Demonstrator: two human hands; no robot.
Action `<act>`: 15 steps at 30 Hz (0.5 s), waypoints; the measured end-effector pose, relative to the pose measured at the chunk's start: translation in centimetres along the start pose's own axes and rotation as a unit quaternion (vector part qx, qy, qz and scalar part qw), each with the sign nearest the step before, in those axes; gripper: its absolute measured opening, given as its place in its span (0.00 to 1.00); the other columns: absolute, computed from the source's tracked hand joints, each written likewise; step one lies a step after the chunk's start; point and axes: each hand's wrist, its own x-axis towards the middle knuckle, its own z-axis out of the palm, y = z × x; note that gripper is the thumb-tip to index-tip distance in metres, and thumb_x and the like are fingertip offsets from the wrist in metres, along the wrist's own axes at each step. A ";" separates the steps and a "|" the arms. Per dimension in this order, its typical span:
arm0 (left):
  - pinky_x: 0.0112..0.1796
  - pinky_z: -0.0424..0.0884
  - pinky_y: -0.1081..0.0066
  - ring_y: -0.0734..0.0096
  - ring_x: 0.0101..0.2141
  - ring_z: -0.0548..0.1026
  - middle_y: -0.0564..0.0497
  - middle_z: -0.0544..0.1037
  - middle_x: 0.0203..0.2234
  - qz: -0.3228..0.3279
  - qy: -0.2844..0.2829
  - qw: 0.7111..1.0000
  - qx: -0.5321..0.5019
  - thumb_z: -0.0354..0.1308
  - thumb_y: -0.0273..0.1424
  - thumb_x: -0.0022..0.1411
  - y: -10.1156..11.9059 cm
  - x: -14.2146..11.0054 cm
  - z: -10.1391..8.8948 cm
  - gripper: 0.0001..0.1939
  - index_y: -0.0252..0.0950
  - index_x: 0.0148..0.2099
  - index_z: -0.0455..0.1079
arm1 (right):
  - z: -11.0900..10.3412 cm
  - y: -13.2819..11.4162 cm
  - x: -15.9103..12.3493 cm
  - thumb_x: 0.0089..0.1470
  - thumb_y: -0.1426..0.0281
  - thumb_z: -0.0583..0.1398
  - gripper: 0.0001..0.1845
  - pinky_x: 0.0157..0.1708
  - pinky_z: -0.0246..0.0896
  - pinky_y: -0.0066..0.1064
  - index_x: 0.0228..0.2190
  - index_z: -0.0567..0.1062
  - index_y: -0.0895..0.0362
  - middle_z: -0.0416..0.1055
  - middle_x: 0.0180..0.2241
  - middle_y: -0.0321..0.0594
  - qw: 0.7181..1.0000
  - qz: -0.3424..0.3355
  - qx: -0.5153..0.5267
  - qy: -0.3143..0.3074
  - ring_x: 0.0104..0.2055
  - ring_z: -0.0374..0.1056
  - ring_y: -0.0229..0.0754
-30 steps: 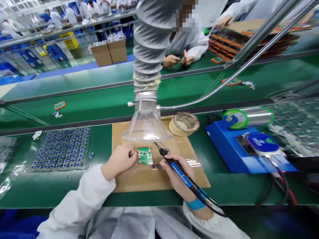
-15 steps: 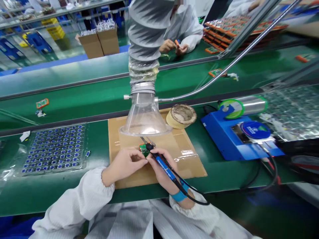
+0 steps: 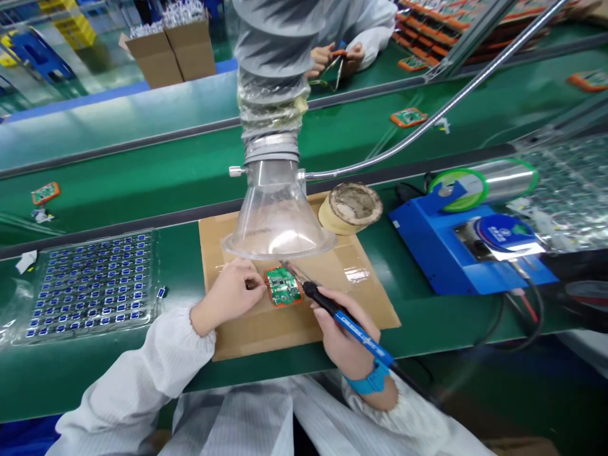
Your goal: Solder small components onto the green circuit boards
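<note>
A green circuit board in an orange frame [image 3: 284, 286] lies on a cardboard sheet [image 3: 244, 342], below a clear fume hood [image 3: 280, 218]. My left hand [image 3: 235, 294] is closed in a pinch at the board's left edge; what its fingertips hold, if anything, is too small to make out. My right hand [image 3: 349, 329] grips a blue and black soldering iron [image 3: 354, 326] like a pen. Its metal tip points up and left, over the board's upper right side. A blue band circles the right wrist.
Left stands a tray of small blue parts [image 3: 90, 285], one loose part [image 3: 162, 292] beside it. A round cream pot [image 3: 351, 209] sits behind the cardboard. On the right is a blue solder station [image 3: 441, 253]. Across the green belt [image 3: 190, 161], a co-worker's hands [image 3: 335, 60] hold an orange-framed piece.
My right hand has moved right with the soldering iron, away from my left hand. The board, mostly covered before, now shows whole. The view has shifted slightly.
</note>
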 end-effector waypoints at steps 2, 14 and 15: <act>0.35 0.63 0.68 0.70 0.31 0.69 0.52 0.73 0.24 -0.010 -0.005 1.000 0.005 0.59 0.22 0.58 0.1 0.1 0.0 0.13 0.34 0.21 0.70 | -0.7 -0.1 -0.2 0.58 0.71 0.64 0.08 0.38 0.75 0.33 0.41 0.78 0.52 0.80 0.36 0.39 0.999 -0.032 -0.005 -0.005 0.36 0.78 0.43; 0.35 0.65 0.67 0.70 0.30 0.70 0.52 0.75 0.23 -0.019 -0.007 1.000 0.015 0.59 0.21 0.56 0.5 0.4 0.2 0.11 0.35 0.22 0.72 | -0.4 -0.6 -0.1 0.55 0.75 0.64 0.09 0.30 0.70 0.30 0.39 0.76 0.52 0.75 0.29 0.34 0.996 -0.074 -0.017 -0.043 0.30 0.74 0.39; 0.35 0.65 0.67 0.70 0.29 0.70 0.52 0.75 0.23 -0.019 -0.008 1.000 0.016 0.59 0.21 0.57 0.5 0.4 0.1 0.11 0.35 0.23 0.72 | -0.3 -0.6 -0.2 0.55 0.75 0.64 0.09 0.31 0.70 0.30 0.39 0.76 0.53 0.75 0.29 0.34 0.996 -0.075 -0.010 -0.046 0.30 0.74 0.39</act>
